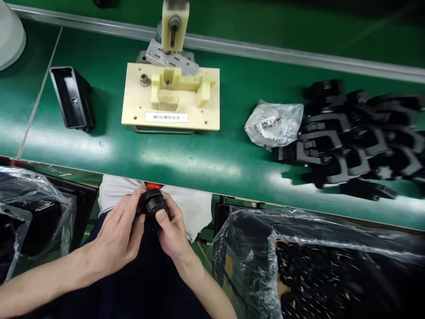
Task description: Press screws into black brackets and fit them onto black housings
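Below the bench's front edge, over my lap, I hold a black plastic part (154, 202) with a ribbed, rounded end facing up. My left hand (117, 228) is closed against its left side, fingers pointing up and thumb near its lower edge. On the other side, my right hand (173, 223) grips it, with the thumb pressed on the front. My palms and fingers hide the lower portion of the part. Straight ahead on the bench stands a cream-coloured fixture (133, 95) with a raised nest and a white label; its nest holds no black part.
A hollow black housing (75, 99) lies left on the green bench (212, 166). Right are a plastic bag of small metal pieces (274, 124) and a pile of black-and-grey parts (357, 137). Plastic-lined bins (245, 248) flank my lap. A press head (175, 26) overhangs the fixture.
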`<state>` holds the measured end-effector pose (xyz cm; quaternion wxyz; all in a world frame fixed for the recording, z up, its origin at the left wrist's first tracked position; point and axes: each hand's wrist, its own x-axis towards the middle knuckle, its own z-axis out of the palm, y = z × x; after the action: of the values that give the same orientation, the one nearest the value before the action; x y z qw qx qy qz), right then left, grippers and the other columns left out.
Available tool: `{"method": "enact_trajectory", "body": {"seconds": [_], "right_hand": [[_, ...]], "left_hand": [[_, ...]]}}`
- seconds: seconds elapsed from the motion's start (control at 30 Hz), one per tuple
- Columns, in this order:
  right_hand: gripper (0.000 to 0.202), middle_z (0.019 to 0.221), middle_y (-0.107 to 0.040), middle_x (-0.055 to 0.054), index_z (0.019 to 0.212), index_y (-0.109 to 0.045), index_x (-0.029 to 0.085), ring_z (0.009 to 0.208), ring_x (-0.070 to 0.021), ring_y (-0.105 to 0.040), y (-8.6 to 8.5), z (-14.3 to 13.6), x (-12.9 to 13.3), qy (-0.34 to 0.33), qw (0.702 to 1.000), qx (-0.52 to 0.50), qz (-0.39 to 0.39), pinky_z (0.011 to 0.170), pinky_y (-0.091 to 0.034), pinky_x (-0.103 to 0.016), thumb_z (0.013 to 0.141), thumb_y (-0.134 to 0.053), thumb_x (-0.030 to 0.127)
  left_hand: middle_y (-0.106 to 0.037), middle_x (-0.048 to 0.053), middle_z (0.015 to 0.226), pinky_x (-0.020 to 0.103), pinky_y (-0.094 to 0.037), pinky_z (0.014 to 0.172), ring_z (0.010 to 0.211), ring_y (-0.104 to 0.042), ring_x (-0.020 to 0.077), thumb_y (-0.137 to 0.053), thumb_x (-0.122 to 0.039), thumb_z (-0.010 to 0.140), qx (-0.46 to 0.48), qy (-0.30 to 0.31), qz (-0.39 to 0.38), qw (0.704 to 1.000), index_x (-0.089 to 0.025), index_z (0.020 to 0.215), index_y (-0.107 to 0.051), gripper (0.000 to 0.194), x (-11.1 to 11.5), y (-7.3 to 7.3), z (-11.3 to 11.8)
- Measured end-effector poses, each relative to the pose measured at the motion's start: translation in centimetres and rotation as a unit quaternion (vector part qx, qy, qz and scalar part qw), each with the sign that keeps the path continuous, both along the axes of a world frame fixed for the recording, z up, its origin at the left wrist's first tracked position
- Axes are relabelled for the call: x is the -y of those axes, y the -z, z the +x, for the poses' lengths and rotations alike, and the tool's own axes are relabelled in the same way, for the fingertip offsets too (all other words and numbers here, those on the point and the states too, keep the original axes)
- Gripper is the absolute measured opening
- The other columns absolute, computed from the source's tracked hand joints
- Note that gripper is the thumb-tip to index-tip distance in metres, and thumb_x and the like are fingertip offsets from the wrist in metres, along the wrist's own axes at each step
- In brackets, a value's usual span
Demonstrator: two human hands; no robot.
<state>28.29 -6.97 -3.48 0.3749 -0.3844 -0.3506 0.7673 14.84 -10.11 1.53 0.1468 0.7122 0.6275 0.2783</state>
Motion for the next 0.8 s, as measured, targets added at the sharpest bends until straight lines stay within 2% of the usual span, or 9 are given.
{"method": "enact_trajectory", "body": {"seconds": [0.1,0.13,0.2,0.27,0.37,0.43,0.53,0.63,0.8], "right_hand": [[0.045,0.112,-0.065,-0.006,0.119,-0.057,0.027,0.102,-0.0232,-0.063,-2.1,0.6,-4.5,0.088,0.976,0.131,0.15,0.093,-0.051,-0.042,0.083,-0.06,0.055],[0.046,0.113,-0.064,-0.007,0.118,-0.057,0.026,0.104,-0.0238,-0.062,-3.0,0.8,-6.9,0.118,0.943,0.2,0.24,0.094,-0.05,-0.043,0.082,-0.062,0.054],[0.051,0.116,-0.062,-0.009,0.118,-0.057,0.023,0.111,-0.0263,-0.057,-4.6,0.9,-12.4,0.162,0.833,0.33,0.414,0.101,-0.045,-0.046,0.08,-0.064,0.055],[0.053,0.119,-0.06,-0.01,0.121,-0.056,0.021,0.118,-0.0283,-0.053,-5.6,0.4,-18.0,0.103,0.738,0.402,0.532,0.104,-0.041,-0.05,0.083,-0.057,0.059],[0.053,0.124,-0.058,-0.01,0.124,-0.055,0.021,0.12,-0.0287,-0.05,-5.5,-1.3,-23.9,-0.029,0.629,0.471,0.618,0.104,-0.04,-0.052,0.089,-0.045,0.06],[0.051,0.128,-0.056,-0.011,0.127,-0.054,0.02,0.122,-0.0276,-0.049,-4.9,-2.4,-25.4,-0.082,0.578,0.51,0.632,0.104,-0.04,-0.049,0.093,-0.038,0.056],[0.055,0.139,-0.048,-0.013,0.136,-0.046,0.016,0.131,-0.0279,-0.042,-4.4,-2.3,-24.7,-0.121,0.533,0.553,0.629,0.109,-0.034,-0.049,0.097,-0.028,0.05],[0.063,0.147,-0.039,-0.013,0.142,-0.037,0.016,0.138,-0.029,-0.031,-4.6,-0.1,-23.2,-0.117,0.553,0.556,0.609,0.114,-0.025,-0.052,0.096,-0.024,0.056],[0.08,0.151,-0.032,-0.013,0.145,-0.031,0.015,0.141,-0.0233,-0.029,-3.4,3.3,-24.3,0.042,0.77,0.472,0.427,0.115,-0.029,-0.045,0.089,-0.018,0.071]], "left_hand": [[-0.058,0.01,0.091,0.032,-0.054,0.074,0.083,-0.058,0.0194,-0.054,-0.006,0.083,0.048,-0.037,0.083,0.995,-0.01,0.148,-0.023,0.071,-0.6,-0.4,-0.2],[-0.056,0.008,0.087,0.03,-0.053,0.072,0.079,-0.057,0.0179,-0.054,-0.005,0.083,0.064,-0.034,0.099,0.992,-0.01,0.147,-0.025,0.071,-0.8,-0.4,-0.5],[-0.055,0.007,0.085,0.029,-0.052,0.07,0.078,-0.055,0.0165,-0.053,-0.003,0.082,0.089,-0.022,0.107,0.99,-0.011,0.146,-0.027,0.07,-1.0,-0.2,-0.9],[-0.055,0.007,0.086,0.029,-0.052,0.071,0.078,-0.055,0.0163,-0.052,-0.002,0.083,0.106,-0.016,0.098,0.989,-0.01,0.146,-0.027,0.069,-1.1,0.3,-1.1],[-0.055,0.007,0.085,0.027,-0.051,0.071,0.077,-0.054,0.0156,-0.05,-0.002,0.084,0.124,-0.024,0.088,0.988,-0.01,0.146,-0.026,0.067,-0.7,1.3,-1.1],[-0.055,0.007,0.085,0.027,-0.051,0.071,0.078,-0.055,0.0154,-0.049,-0.002,0.085,0.133,-0.041,0.086,0.987,-0.011,0.146,-0.027,0.066,-0.3,1.9,-1.2],[-0.055,0.006,0.084,0.027,-0.052,0.071,0.077,-0.056,0.0155,-0.049,-0.004,0.086,0.138,-0.067,0.088,0.984,-0.013,0.146,-0.028,0.065,0.0,2.5,-1.8],[-0.057,0.006,0.086,0.029,-0.052,0.073,0.078,-0.057,0.0162,-0.05,-0.005,0.086,0.127,-0.074,0.098,0.984,-0.016,0.145,-0.03,0.064,-1.2,2.7,-3.1],[-0.056,0.016,0.119,0.041,-0.048,0.096,0.113,-0.054,0.0257,-0.051,-0.014,0.086,0.083,-0.087,0.151,0.981,-0.016,0.141,-0.036,0.057,-7.5,2.9,-5.2]]}}
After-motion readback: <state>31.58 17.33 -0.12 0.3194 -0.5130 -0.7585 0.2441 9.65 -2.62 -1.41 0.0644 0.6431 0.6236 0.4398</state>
